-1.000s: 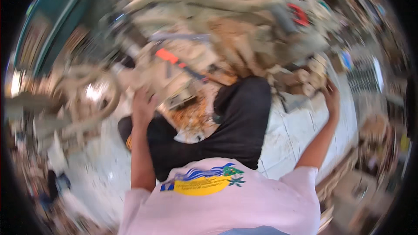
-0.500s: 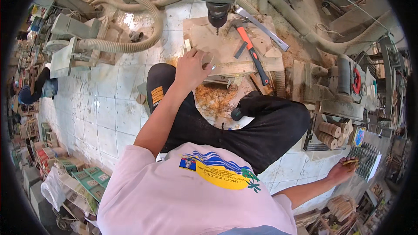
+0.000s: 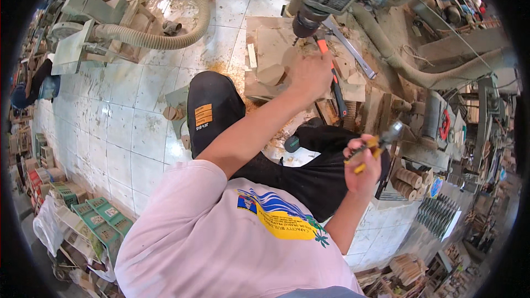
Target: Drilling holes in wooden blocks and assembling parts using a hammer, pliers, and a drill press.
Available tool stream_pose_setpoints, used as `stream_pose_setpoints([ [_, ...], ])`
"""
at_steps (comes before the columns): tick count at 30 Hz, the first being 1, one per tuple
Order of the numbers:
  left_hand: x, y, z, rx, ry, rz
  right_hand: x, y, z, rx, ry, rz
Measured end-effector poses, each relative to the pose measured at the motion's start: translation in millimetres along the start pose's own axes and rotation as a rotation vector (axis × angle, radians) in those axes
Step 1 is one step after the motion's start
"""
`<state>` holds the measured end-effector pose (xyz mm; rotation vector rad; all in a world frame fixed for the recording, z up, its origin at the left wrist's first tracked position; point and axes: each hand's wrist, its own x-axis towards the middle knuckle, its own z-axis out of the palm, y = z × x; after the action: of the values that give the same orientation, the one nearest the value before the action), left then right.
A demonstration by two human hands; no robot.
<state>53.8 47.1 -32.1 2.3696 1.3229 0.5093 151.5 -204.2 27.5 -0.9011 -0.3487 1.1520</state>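
My right hand [image 3: 361, 170] is raised over my right knee, its fingers closed on yellow-handled pliers [image 3: 374, 144] with a blurred metal head. My left hand [image 3: 313, 74] reaches across to the hammer [image 3: 338, 96], which has an orange neck and a black handle. The hand covers part of it, and its fingers are mostly hidden, so a grip cannot be made out. Above hangs a drill chuck [image 3: 307, 22] with a bit. Left of my hand, a light wood piece [image 3: 271, 74] and a small pale strip [image 3: 252, 55] lie on the work board [image 3: 251, 84].
Behind the hammer lies a long metal ruler or square [image 3: 353, 52]. Ribbed hoses [image 3: 149, 46] run along the far floor. Wooden rolls [image 3: 408, 179] and a machine [image 3: 433, 113] stand at the right. Green crates [image 3: 102, 212] are at lower left, and another person [image 3: 30, 91] sits far left.
My left hand has moved right from beside the pale strip to the hammer. My right hand has come in from the far right, bringing the pliers over my knee. The view has shifted.
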Motion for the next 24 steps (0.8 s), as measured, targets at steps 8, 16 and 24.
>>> stream_pose_setpoints([
  [8, -44, -42, -39, -0.610, 0.191, 0.064, 44, 38, 58, -0.333, 0.130, 0.264],
  [16, -43, -147, -123, -0.526, 0.367, -0.119, 83, 91, 79, -1.767, -0.043, -0.187],
  [24, 53, -199, -114, -0.590, 0.477, -0.062, 113, 102, 81, -2.156, 0.058, -0.434],
])
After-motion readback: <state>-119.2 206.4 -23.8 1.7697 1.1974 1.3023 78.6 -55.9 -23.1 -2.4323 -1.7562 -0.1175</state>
